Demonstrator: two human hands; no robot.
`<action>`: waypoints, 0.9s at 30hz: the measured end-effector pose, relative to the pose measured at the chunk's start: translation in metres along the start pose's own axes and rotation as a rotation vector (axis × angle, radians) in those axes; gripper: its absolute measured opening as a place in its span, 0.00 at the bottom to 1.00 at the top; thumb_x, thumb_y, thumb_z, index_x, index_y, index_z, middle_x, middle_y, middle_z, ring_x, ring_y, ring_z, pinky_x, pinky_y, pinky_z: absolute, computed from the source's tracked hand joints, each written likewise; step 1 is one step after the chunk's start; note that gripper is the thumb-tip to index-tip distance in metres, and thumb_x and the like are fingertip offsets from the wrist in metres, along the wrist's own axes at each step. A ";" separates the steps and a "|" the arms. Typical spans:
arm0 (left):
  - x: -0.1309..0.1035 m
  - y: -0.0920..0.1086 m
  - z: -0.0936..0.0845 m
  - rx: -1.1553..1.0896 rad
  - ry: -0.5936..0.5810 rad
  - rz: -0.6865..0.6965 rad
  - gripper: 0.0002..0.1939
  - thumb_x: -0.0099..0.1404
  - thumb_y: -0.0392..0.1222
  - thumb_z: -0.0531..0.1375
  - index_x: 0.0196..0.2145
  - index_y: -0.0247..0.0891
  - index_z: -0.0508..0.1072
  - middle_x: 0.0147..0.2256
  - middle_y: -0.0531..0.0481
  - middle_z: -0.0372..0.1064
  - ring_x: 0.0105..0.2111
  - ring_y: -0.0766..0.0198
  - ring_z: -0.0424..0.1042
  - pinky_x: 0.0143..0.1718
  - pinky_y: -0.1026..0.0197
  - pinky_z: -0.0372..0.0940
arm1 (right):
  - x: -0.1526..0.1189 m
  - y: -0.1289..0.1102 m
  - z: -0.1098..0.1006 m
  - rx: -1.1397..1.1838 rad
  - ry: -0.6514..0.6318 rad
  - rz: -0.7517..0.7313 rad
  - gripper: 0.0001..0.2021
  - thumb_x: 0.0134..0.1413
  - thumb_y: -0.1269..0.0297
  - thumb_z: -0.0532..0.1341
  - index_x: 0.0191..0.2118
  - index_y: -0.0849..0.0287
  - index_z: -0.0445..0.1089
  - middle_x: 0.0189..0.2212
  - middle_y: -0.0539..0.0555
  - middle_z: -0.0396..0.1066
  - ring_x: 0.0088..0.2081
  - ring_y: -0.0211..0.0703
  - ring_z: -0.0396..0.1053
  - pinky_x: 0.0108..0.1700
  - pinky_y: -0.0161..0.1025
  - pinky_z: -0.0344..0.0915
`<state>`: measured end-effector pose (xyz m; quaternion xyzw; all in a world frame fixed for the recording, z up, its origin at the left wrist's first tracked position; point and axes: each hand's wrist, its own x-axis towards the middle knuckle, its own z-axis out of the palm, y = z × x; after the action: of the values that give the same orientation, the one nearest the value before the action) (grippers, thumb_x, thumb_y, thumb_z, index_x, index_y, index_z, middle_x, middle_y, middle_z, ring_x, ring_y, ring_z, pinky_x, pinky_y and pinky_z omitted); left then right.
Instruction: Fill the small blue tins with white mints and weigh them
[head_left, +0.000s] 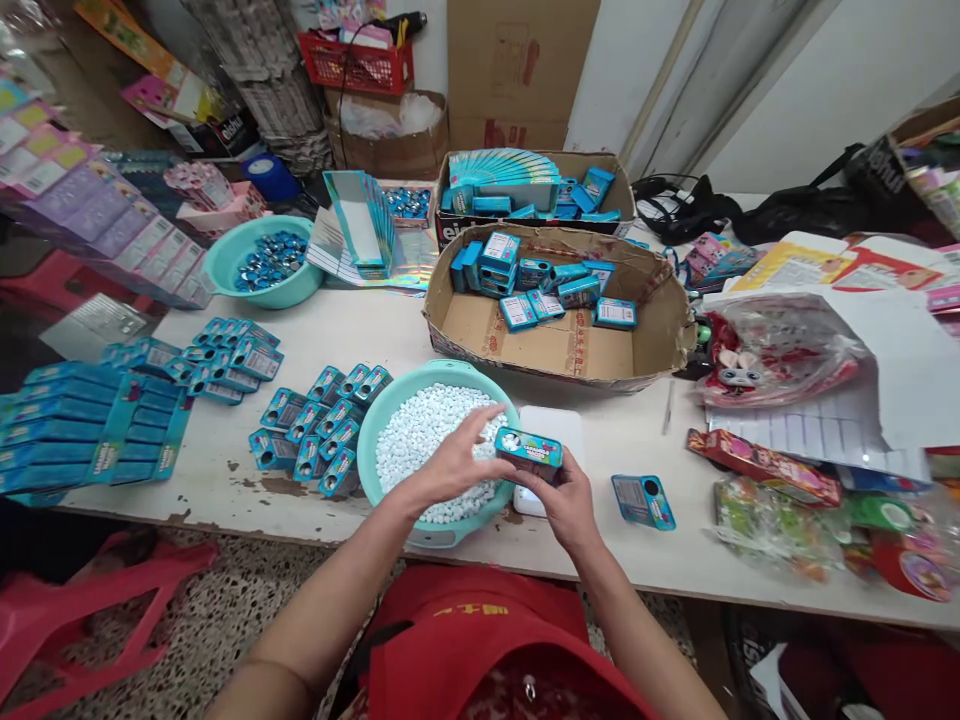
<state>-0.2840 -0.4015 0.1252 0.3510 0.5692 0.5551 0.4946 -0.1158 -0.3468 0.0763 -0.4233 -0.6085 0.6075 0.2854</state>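
My right hand (566, 500) grips a small blue candy box (529, 455) at the right rim of a turquoise basin (369, 475). White candies show in the round hole at the box's left end. My left hand (454, 460) is above the white candies (412, 425) in the basin. Its thumb and fingers are apart, with the thumb at the box's left end; I cannot tell whether it touches. Under the box lies a white flat device (559, 430), partly hidden. Another blue box (643, 502) with a dark round hole lies to the right.
Blue boxes (322, 425) stand grouped left of the basin, beside stacked blue cartons (97, 430). An open cardboard tray (480, 345) with blue boxes is behind the basin. A second turquoise bowl (217, 265) holds shiny blue pieces. Bagged toys and a red box (765, 467) lie at right.
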 end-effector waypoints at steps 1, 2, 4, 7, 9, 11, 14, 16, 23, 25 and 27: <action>0.000 0.009 0.004 0.024 -0.053 0.039 0.20 0.43 0.34 0.69 0.37 0.45 0.75 0.44 0.46 0.71 0.50 0.50 0.66 0.53 0.53 0.58 | 0.001 0.002 0.004 0.018 -0.020 -0.036 0.22 0.45 0.53 0.66 0.45 0.57 0.65 0.40 0.55 0.72 0.41 0.48 0.70 0.44 0.45 0.67; 0.003 0.016 0.004 0.078 -0.065 0.079 0.19 0.42 0.34 0.70 0.34 0.45 0.75 0.41 0.46 0.73 0.47 0.50 0.68 0.52 0.53 0.58 | 0.002 0.003 0.007 0.010 -0.023 -0.082 0.25 0.45 0.53 0.66 0.48 0.56 0.63 0.45 0.56 0.70 0.45 0.48 0.69 0.46 0.46 0.67; 0.014 0.029 -0.009 0.250 0.045 0.152 0.16 0.43 0.36 0.70 0.32 0.43 0.75 0.35 0.46 0.73 0.42 0.52 0.69 0.51 0.54 0.60 | 0.003 0.005 0.002 -0.092 0.054 -0.182 0.29 0.47 0.54 0.66 0.54 0.54 0.59 0.53 0.59 0.64 0.52 0.49 0.64 0.51 0.49 0.64; 0.041 0.046 -0.061 0.628 0.441 0.197 0.17 0.48 0.41 0.67 0.38 0.40 0.71 0.38 0.46 0.70 0.42 0.53 0.69 0.49 0.53 0.61 | -0.003 0.012 -0.036 -0.363 0.371 -0.282 0.27 0.50 0.54 0.64 0.55 0.56 0.59 0.54 0.62 0.60 0.56 0.52 0.59 0.55 0.54 0.59; 0.064 0.052 -0.108 0.904 0.701 0.151 0.20 0.52 0.42 0.64 0.43 0.38 0.67 0.43 0.45 0.68 0.46 0.51 0.67 0.50 0.50 0.60 | -0.014 0.024 -0.073 -0.539 0.620 -0.292 0.28 0.51 0.52 0.62 0.54 0.60 0.60 0.52 0.64 0.61 0.56 0.55 0.57 0.56 0.57 0.56; 0.090 0.048 -0.153 1.116 0.829 0.007 0.21 0.54 0.40 0.61 0.46 0.35 0.65 0.47 0.42 0.65 0.50 0.47 0.65 0.51 0.44 0.59 | -0.029 0.040 -0.108 -0.670 0.811 -0.239 0.33 0.48 0.46 0.62 0.55 0.63 0.59 0.52 0.68 0.60 0.57 0.59 0.55 0.56 0.60 0.52; 0.123 0.023 -0.203 1.204 0.833 -0.282 0.16 0.55 0.43 0.61 0.40 0.36 0.65 0.46 0.38 0.66 0.50 0.40 0.65 0.47 0.39 0.62 | -0.047 0.070 -0.141 -0.753 0.939 -0.079 0.43 0.39 0.39 0.64 0.54 0.68 0.58 0.51 0.72 0.60 0.56 0.65 0.55 0.57 0.63 0.48; 0.133 0.003 -0.220 1.194 0.845 -0.408 0.14 0.51 0.44 0.63 0.32 0.36 0.63 0.38 0.40 0.69 0.47 0.39 0.67 0.43 0.39 0.64 | -0.049 0.088 -0.150 -0.687 0.942 0.039 0.44 0.33 0.39 0.66 0.52 0.67 0.60 0.49 0.70 0.62 0.54 0.65 0.57 0.55 0.63 0.50; 0.097 -0.019 -0.199 1.238 0.849 -0.159 0.08 0.57 0.42 0.58 0.33 0.34 0.66 0.41 0.43 0.69 0.50 0.50 0.63 0.47 0.49 0.62 | -0.031 0.103 -0.153 -0.268 0.847 0.223 0.28 0.28 0.45 0.68 0.35 0.61 0.67 0.27 0.52 0.70 0.30 0.46 0.67 0.39 0.49 0.65; 0.077 -0.035 -0.172 1.241 0.770 -0.075 0.10 0.61 0.43 0.55 0.38 0.36 0.68 0.46 0.43 0.68 0.50 0.55 0.64 0.51 0.54 0.60 | -0.031 0.091 -0.153 -0.175 0.897 0.211 0.28 0.27 0.48 0.69 0.36 0.61 0.68 0.28 0.53 0.71 0.31 0.46 0.67 0.40 0.47 0.66; 0.057 -0.061 -0.140 1.148 0.497 0.064 0.14 0.63 0.46 0.52 0.41 0.36 0.70 0.46 0.40 0.69 0.49 0.55 0.66 0.53 0.54 0.58 | -0.033 0.072 -0.151 -0.107 0.900 0.174 0.28 0.28 0.50 0.70 0.37 0.61 0.69 0.31 0.53 0.71 0.32 0.45 0.68 0.41 0.46 0.66</action>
<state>-0.4237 -0.3960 0.0412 0.4381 0.8639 0.2404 0.0628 0.0427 -0.3073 0.0259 -0.7084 -0.4168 0.3529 0.4470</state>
